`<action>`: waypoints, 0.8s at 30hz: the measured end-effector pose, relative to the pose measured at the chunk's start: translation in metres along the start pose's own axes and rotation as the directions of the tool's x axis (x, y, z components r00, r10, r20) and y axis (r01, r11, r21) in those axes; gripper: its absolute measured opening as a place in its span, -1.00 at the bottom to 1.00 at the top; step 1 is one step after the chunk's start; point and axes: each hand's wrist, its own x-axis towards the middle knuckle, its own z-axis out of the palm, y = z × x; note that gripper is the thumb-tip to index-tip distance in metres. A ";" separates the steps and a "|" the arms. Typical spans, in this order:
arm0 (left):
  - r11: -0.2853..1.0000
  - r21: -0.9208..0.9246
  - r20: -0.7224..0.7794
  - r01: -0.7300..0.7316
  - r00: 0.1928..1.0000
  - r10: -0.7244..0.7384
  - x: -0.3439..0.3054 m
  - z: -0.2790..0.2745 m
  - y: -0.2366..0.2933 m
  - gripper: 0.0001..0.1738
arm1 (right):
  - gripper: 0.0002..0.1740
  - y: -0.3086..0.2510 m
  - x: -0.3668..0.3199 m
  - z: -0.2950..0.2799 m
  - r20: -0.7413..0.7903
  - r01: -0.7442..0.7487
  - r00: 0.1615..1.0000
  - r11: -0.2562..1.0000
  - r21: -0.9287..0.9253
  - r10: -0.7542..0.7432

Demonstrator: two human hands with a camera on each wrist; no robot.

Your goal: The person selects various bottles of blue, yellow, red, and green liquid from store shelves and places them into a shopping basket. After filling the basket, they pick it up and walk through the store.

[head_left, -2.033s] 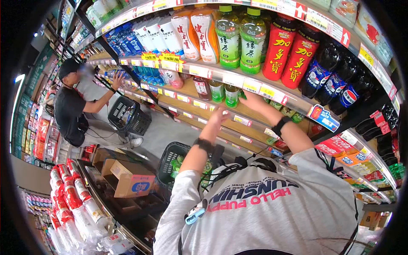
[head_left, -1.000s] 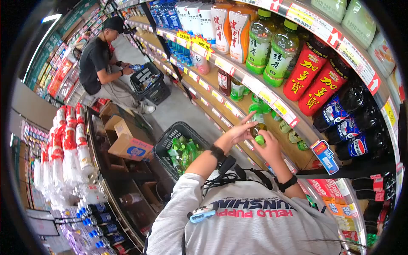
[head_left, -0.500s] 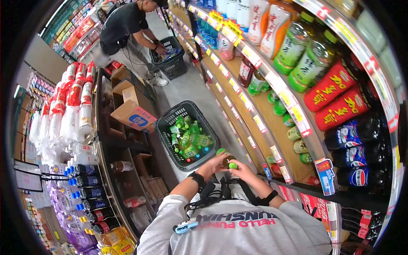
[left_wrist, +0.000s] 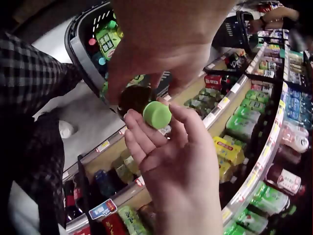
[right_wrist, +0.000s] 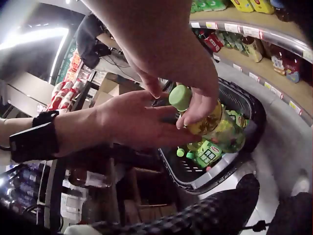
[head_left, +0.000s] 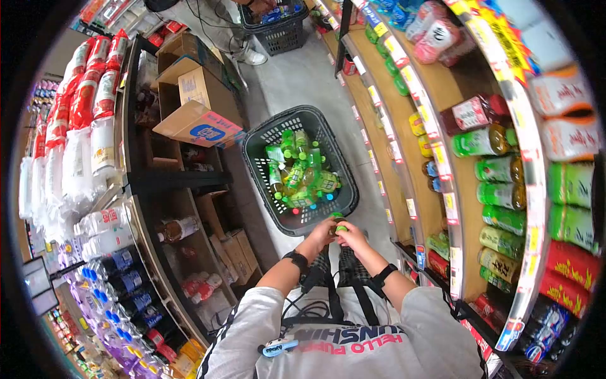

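Both hands hold one green-tea style bottle (right_wrist: pixel 227 134) with amber contents and a light green cap (left_wrist: pixel 157 115). My left hand (head_left: pixel 319 237) grips the bottle's body, partly hiding it in the left wrist view. My right hand (head_left: pixel 356 241) has its fingers around the neck end, close under the cap. The hands sit at the near edge of a dark plastic shopping basket (head_left: pixel 255 170) on the floor. Inside the basket lie several green-labelled bottles (head_left: pixel 300 174), in a loose heap.
Drink shelves (head_left: pixel 442 183) with price tags line the right side. At left stand a low rack (head_left: pixel 164 189), an opened cardboard box (head_left: pixel 196 123) and stacked red-and-white packs (head_left: pixel 79 101). A second basket (head_left: pixel 281 38) stands farther up the aisle beside another person's shoe (head_left: pixel 252 57).
My hands have come down from the shelf with the bottle and moved to the basket's near edge. The head view has swung left and down toward the floor.
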 end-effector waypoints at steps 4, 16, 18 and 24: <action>0.992 -0.073 0.107 -0.106 0.988 0.113 -0.006 -0.030 0.055 -0.48 | -0.76 -0.016 0.066 0.023 -0.039 0.028 0.999 0.988 -0.149 -0.034; 0.976 -0.104 -0.334 -0.190 0.931 0.146 -0.035 -0.094 0.102 -0.55 | -0.75 -0.028 0.211 0.092 0.271 0.342 0.934 0.806 -0.484 -0.234; 0.976 -0.170 -0.381 -0.135 0.923 0.062 -0.044 -0.117 0.080 -0.60 | -0.66 0.001 0.233 0.105 0.302 0.347 0.930 0.771 -0.534 -0.209; 0.973 -0.223 -0.474 -0.063 0.879 -0.052 -0.056 -0.150 0.048 -0.65 | -0.19 0.043 0.267 0.139 0.425 0.344 0.901 0.741 -0.577 -0.087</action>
